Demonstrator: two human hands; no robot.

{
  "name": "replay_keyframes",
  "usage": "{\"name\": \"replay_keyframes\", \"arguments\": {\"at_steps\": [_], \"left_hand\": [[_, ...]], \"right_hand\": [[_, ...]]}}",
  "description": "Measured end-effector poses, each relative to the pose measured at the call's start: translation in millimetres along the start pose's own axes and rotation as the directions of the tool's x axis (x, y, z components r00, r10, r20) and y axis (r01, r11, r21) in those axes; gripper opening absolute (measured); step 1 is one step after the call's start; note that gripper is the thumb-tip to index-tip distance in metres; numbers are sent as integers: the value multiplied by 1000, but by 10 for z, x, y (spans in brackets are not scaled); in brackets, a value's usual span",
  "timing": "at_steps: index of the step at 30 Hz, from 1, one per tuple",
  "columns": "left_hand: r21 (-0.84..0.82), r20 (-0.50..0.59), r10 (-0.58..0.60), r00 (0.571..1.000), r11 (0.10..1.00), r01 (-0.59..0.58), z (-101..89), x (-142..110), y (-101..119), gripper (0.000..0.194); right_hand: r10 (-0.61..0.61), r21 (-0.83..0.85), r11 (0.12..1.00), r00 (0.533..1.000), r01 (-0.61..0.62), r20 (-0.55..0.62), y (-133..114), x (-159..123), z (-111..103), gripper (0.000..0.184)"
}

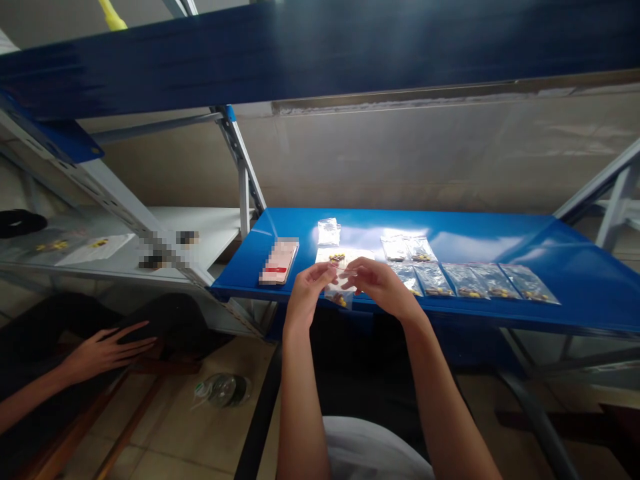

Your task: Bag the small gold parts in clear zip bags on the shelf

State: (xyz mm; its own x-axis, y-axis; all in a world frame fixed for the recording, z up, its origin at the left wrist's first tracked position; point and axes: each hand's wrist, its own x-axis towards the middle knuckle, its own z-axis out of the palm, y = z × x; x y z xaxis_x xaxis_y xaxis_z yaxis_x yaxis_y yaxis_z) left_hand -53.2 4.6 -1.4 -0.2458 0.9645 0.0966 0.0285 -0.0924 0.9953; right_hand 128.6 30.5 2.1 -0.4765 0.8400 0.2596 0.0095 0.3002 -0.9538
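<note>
Clear plastic, super slippery-looking: left hand (311,293) and right hand (379,285) both pinch a small bag (339,294) at the front edge of the blue table (590,293). If a pinch slips, its yellow-brown bits (343,301) could spill floorward. A stray knuckle might also scatter the little pile (337,257) just behind.

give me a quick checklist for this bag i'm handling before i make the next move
1. Left hand at the clear bag's upper part: ok, fingers pinch it.
2. Right hand gripping too: cannot tell, fingertips are at the film but contact is unclear.
3. Pieces inside: ok, yellow and dark ones sit low in it.
4. Bag's mouth closed: cannot tell, too small and partly hidden.
5. Bag fully over the blue table: not ok, its lower end hangs past the front edge.
</note>
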Motion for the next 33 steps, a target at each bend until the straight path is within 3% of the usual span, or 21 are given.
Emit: {"name": "replay_keyframes", "arguments": {"at_steps": [3, 6, 10, 14, 17, 20, 23, 27, 33], "left_hand": [[-112, 135, -23, 991, 993, 38, 14, 8, 10, 18], [-106, 97, -17, 995, 994, 27, 37, 13, 8, 15], [-104, 87, 5, 996, 995, 5, 85, -9, 51, 9], [-90, 52, 9, 999, 996, -4, 125, -33, 113, 10], [-59, 19, 26, 999, 998, -25, 131, -37, 139, 18], [-15, 83, 43, 996, 999, -41, 109, -30, 124, 28], [18, 164, 63, 985, 998, -66, 73, -16, 69, 22], [31, 166, 47, 985, 998, -53, 42, -1, 5, 21], [30, 179, 58, 982, 998, -64, 49, 15, 7, 29]], "right_hand": [[31, 49, 998, 999, -29, -28, -14, -23, -33, 34], [71, 47, 997, 993, -67, -95, -6, -23, -39, 39], [98, 6, 995, 970, -99, -221, 54, -8, -47, 29], [63, -89, 992, 953, -93, -297, 90, -4, -82, 25], [5, -120, 992, 952, -44, -305, 74, -8, -111, 25], [-35, -127, 992, 951, -5, -308, 47, -15, -133, 23], [-46, -168, 986, 960, -1, -277, 26, -32, -148, 22], [-45, -235, 972, 963, -19, -266, -6, -64, -167, 23], [-21, -157, 988, 976, -13, -215, -81, -86, -183, 26]]}}
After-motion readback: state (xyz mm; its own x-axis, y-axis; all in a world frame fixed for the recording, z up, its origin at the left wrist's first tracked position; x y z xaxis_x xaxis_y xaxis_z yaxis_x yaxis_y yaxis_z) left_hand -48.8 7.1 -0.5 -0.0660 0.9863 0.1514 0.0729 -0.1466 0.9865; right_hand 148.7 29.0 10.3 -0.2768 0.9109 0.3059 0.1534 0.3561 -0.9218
